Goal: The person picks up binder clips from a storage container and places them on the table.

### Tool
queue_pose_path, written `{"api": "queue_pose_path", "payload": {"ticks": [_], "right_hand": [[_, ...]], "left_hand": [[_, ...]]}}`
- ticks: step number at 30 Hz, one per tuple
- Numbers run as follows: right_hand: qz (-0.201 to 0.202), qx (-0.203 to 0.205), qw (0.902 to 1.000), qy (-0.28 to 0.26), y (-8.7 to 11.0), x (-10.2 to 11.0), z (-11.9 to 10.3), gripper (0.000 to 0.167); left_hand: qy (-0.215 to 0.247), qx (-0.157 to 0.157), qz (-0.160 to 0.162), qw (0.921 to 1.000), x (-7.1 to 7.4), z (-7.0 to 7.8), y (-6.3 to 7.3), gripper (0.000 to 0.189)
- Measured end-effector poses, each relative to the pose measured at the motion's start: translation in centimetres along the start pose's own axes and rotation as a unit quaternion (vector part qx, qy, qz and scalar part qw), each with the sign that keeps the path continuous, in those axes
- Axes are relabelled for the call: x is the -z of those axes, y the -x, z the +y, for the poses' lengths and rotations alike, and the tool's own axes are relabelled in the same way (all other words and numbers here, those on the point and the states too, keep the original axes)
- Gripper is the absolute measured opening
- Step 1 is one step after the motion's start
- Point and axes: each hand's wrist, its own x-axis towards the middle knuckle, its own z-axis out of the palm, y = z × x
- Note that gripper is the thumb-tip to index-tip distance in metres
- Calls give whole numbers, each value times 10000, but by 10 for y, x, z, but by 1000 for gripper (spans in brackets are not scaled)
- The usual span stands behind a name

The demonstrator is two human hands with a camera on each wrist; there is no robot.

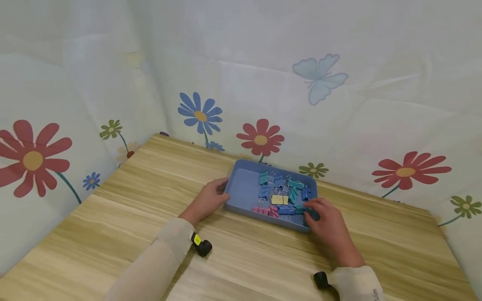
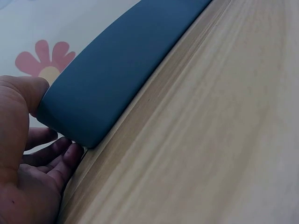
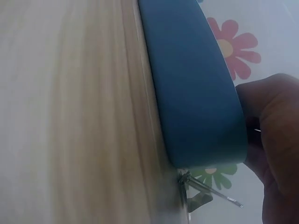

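Binder clips [image 1: 293,195] lie loose in a tray on a table, bunched over its middle and right part. Behind everything hangs a pale cloth [image 1: 244,33] printed with red, blue and green flowers and a light blue butterfly [image 1: 320,78]. Against it stands the table [image 1: 143,217], its top patterned in wood grain. Near the far edge of that top rests the blue tray [image 1: 241,188], shallow, with rounded corners and set at a slant.

Both arms wear pale sleeves [image 1: 150,263]. The left hand [image 1: 208,197] grips the tray's left end, thumb over the rim and fingers curled low against the end wall. The right hand [image 1: 328,219] reaches over the tray's near right corner, thumb and forefinger nearly closed, pinching a dark teal clip [image 1: 313,214] between them.

At each wrist is a small black camera [image 1: 203,248]. Among the clips, a yellow clip [image 1: 280,200] lies near the middle, with pink clips [image 1: 273,211] and a blue clip [image 1: 286,210] along the near wall. Smallest, in the right wrist view, a thin metal piece [image 3: 212,190] shows beside the tray's end; I cannot tell what it belongs to.
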Motion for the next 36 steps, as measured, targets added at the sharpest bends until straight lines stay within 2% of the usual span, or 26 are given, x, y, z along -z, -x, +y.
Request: {"api": "queue_pose_path", "payload": {"ticks": [5, 16, 36], "right_hand": [[-53, 70, 9994, 321, 0, 2, -2, 17], [-502, -202, 9963, 670, -1, 8, -5, 13], [-108, -89, 9981, 593, -3, 7, -8, 13]], "left_hand": [[-53, -16, -67, 10000, -1, 0, -2, 63], [-141, 33, -69, 9999, -2, 1, -4, 64], [-111, 77, -37, 9999, 1, 3, -1, 63]]}}
